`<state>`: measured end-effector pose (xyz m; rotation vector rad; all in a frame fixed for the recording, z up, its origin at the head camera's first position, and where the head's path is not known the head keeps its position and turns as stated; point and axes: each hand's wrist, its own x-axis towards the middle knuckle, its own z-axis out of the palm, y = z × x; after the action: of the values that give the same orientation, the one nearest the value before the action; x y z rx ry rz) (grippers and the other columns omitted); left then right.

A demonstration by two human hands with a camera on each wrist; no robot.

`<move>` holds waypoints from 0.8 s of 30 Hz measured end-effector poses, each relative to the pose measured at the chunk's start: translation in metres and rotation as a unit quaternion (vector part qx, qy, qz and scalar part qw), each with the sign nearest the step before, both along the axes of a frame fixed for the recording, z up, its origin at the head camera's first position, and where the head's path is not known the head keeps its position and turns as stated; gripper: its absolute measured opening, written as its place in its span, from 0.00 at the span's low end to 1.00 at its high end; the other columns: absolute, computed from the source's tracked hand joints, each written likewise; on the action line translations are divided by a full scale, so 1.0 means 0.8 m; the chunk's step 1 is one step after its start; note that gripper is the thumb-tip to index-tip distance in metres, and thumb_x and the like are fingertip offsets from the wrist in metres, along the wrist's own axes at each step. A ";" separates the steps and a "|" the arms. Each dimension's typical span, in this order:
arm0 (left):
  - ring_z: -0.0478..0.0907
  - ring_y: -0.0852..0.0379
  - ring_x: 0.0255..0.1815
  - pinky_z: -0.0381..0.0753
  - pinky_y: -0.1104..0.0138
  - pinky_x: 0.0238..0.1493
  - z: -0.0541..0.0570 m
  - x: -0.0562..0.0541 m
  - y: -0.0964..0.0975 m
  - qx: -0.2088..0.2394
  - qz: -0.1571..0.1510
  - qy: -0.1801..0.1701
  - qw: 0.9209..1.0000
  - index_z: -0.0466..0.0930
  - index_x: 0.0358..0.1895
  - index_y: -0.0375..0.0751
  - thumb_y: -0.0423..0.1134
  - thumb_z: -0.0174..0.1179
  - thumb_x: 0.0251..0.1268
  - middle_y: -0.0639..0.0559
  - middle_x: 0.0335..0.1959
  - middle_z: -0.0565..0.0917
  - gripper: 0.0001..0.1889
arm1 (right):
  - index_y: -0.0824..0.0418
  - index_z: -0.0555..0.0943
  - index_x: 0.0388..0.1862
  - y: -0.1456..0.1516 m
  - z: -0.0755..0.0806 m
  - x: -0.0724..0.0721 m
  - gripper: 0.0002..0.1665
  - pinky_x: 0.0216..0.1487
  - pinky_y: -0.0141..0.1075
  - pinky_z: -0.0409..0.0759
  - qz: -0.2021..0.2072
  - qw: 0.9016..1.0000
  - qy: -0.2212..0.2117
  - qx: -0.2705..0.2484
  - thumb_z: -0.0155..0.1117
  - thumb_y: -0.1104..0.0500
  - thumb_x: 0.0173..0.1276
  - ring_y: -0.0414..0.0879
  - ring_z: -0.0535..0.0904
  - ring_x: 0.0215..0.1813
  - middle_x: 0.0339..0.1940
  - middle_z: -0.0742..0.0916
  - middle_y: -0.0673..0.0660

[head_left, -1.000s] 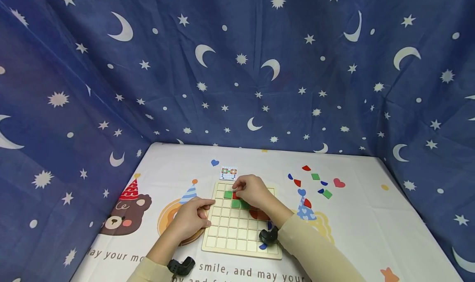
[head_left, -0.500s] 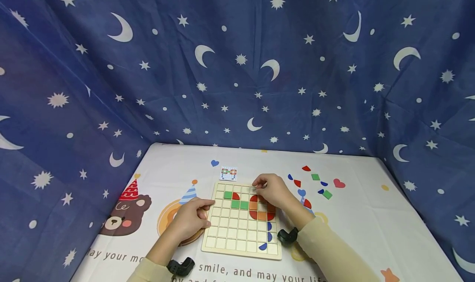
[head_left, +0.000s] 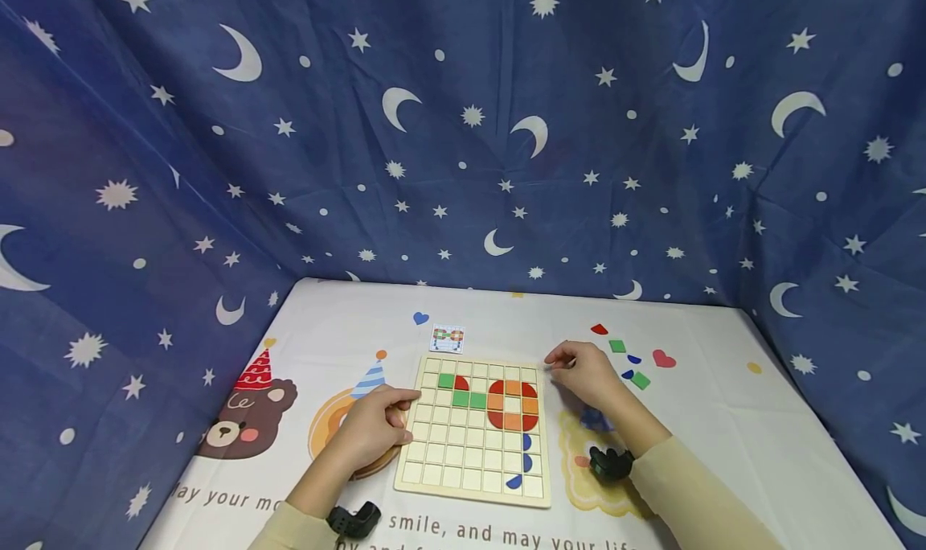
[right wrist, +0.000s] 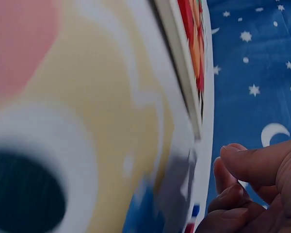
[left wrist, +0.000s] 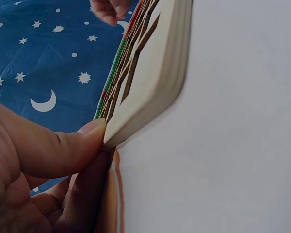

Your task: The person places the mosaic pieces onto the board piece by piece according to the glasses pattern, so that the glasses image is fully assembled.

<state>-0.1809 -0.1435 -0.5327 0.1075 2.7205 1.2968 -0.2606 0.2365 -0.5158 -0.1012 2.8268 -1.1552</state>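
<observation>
Risk on both flanks: one light touch, one bare pinch

And on my remote feed, the right hand [head_left: 587, 373] hangs just beside the board's [head_left: 470, 494] far right corner, thumb and fingertips curved close to each other, nothing visible between them! Whether the tips meet, I cannot tell. Over on the other side, the left hand [head_left: 367, 427] has thumb and index finger spread apart, both touching the left rim: a steadying touch, I'd call it, with no wrap round the edge.

The board lies flat on the counter [head_left: 347, 317]. In its cells I have a green square [head_left: 447, 381], a red quarter-round [head_left: 460, 383] beside it, and more green below. To the right sits a ring of red and orange tiles [head_left: 513, 387], with blue half-rounds [head_left: 527, 462] trailing beneath. Here's my worry: an uneven shove from that left hand could skid the board and jolt the tiles loose.

Further out, loose pieces [head_left: 617, 346] lie scattered! A blue piece [head_left: 627, 374] and a green piece [head_left: 641, 381] sit so close that a hasty pinch might flick one away. The right wrist view catches a blue scrap [right wrist: 196, 210] low by the fingers, so the hand may be hiding more. That printed heart [head_left: 664, 359] could fool me too. Beyond the far edge lies the pattern card [head_left: 447, 338]; a careless sweep might nudge it askew.
</observation>
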 end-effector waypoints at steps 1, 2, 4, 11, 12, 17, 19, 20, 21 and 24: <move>0.76 0.61 0.33 0.74 0.69 0.37 0.000 0.000 0.000 0.000 0.000 0.000 1.000 0.89 0.61 0.52 0.25 0.80 0.47 0.59 0.43 0.83 0.34 | 0.58 0.90 0.43 0.006 0.000 0.001 0.07 0.41 0.37 0.79 -0.004 1.000 -0.002 0.002 0.72 0.67 0.69 0.47 0.79 0.38 0.34 0.87 0.53; 0.76 0.61 0.33 0.74 0.68 0.37 0.001 0.000 0.000 0.001 0.001 -0.001 1.000 0.89 0.61 0.52 0.25 0.80 0.47 0.58 0.43 0.83 0.34 | 0.58 0.90 0.44 0.012 0.000 0.002 0.07 0.41 0.36 0.79 -0.008 1.000 -0.004 0.005 0.72 0.67 0.69 0.47 0.79 0.39 0.35 0.87 0.53; 0.76 0.61 0.33 0.74 0.68 0.37 0.002 0.001 0.001 0.002 0.001 -0.001 1.000 0.89 0.61 0.52 0.25 0.80 0.47 0.58 0.43 0.83 0.34 | 0.57 0.90 0.44 0.023 -0.001 0.002 0.07 0.42 0.35 0.79 -0.018 1.000 -0.012 0.013 0.72 0.66 0.70 0.47 0.79 0.40 0.35 0.87 0.53; 0.76 0.61 0.34 0.74 0.68 0.36 0.002 0.002 0.002 0.002 0.002 -0.001 1.000 0.89 0.62 0.52 0.25 0.80 0.47 0.58 0.43 0.83 0.34 | 0.60 0.90 0.48 0.058 -0.003 -0.006 0.08 0.42 0.33 0.80 -0.042 0.999 -0.025 0.012 0.72 0.65 0.71 0.50 0.80 0.42 0.38 0.88 0.56; 0.76 0.61 0.34 0.74 0.68 0.36 0.002 0.002 0.002 0.002 0.002 -0.002 1.000 0.89 0.62 0.52 0.25 0.80 0.47 0.58 0.43 0.83 0.34 | 0.60 0.90 0.48 0.062 -0.004 -0.008 0.09 0.42 0.34 0.80 -0.046 0.999 -0.025 0.016 0.72 0.65 0.71 0.50 0.80 0.42 0.38 0.88 0.56; 0.76 0.61 0.34 0.74 0.68 0.37 0.000 0.002 0.001 -0.001 0.002 -0.004 1.000 0.89 0.62 0.52 0.26 0.81 0.47 0.58 0.43 0.83 0.34 | 0.60 0.89 0.50 0.077 -0.013 -0.019 0.10 0.47 0.35 0.81 -0.058 0.997 -0.022 0.037 0.72 0.65 0.71 0.50 0.80 0.43 0.38 0.87 0.56; 0.76 0.61 0.34 0.74 0.68 0.37 0.000 0.002 0.001 -0.002 0.002 -0.003 1.000 0.89 0.62 0.52 0.26 0.81 0.47 0.58 0.43 0.83 0.34 | 0.61 0.89 0.50 0.080 -0.015 -0.023 0.11 0.48 0.36 0.81 -0.061 0.997 -0.022 0.040 0.72 0.65 0.71 0.50 0.80 0.43 0.38 0.87 0.57; 0.76 0.61 0.34 0.74 0.68 0.37 -0.001 0.002 0.001 -0.002 0.002 -0.003 1.000 0.89 0.62 0.52 0.25 0.81 0.47 0.58 0.43 0.83 0.34 | 0.61 0.89 0.51 0.080 -0.016 -0.024 0.11 0.48 0.36 0.81 -0.062 0.997 -0.022 0.042 0.72 0.65 0.71 0.51 0.80 0.43 0.38 0.87 0.57; 0.76 0.61 0.33 0.74 0.68 0.37 -0.001 0.001 0.001 -0.002 0.003 -0.002 1.000 0.89 0.62 0.52 0.25 0.81 0.47 0.59 0.43 0.83 0.34 | 0.62 0.89 0.52 0.080 -0.016 -0.026 0.12 0.47 0.36 0.81 -0.061 0.997 -0.023 0.043 0.72 0.64 0.71 0.51 0.79 0.43 0.38 0.86 0.57; 0.76 0.61 0.34 0.74 0.68 0.37 -0.001 0.001 0.002 -0.003 0.004 -0.002 1.000 0.89 0.62 0.52 0.26 0.81 0.47 0.59 0.43 0.82 0.34 | 0.61 0.88 0.55 0.078 -0.015 -0.030 0.15 0.45 0.35 0.80 -0.066 0.996 -0.033 0.046 0.72 0.62 0.71 0.50 0.79 0.42 0.38 0.85 0.57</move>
<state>-0.1802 -0.1421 -0.5332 0.0942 2.7244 1.2883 -0.2845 0.2985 -0.5281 0.1279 2.8592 -1.0285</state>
